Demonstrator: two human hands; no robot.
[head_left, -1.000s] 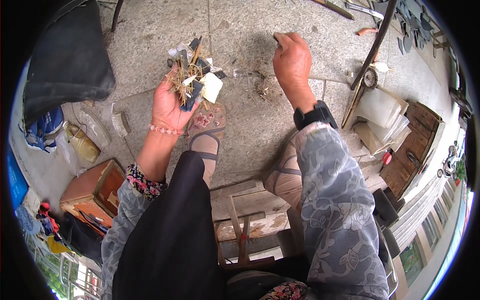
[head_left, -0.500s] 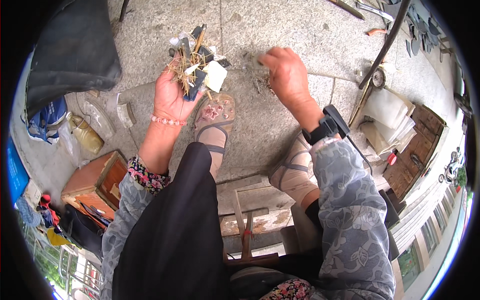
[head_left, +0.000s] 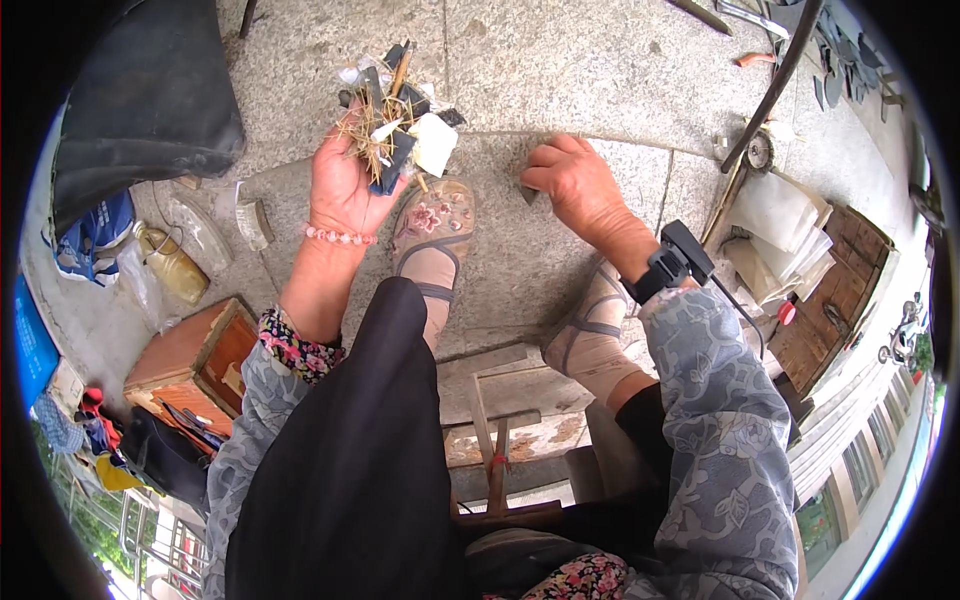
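Left hand (head_left: 345, 185), palm up, gripping mixed clump of scraps (head_left: 395, 135): straw, dark pieces, pale pieces. Pink beaded bracelet (head_left: 340, 236) on left wrist. Right hand (head_left: 582, 192) low over stone floor (head_left: 560, 75), small dark flake (head_left: 529, 195) at fingertips. Black band (head_left: 672, 268) on right wrist. Floral shoe (head_left: 430, 220) just below clump. Far left: black sheet (head_left: 150, 115), yellowish bottle (head_left: 172, 268), wooden box (head_left: 190, 350). Right: pale sheets (head_left: 775, 220) beside wooden board (head_left: 840, 295).

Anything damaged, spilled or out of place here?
Yes: the wooden box at left has chipped, peeling edges, so it looks damaged. Dark scraps lie strewn at upper right, which looks untidy. The left hand holds a messy heap of straw and scraps.
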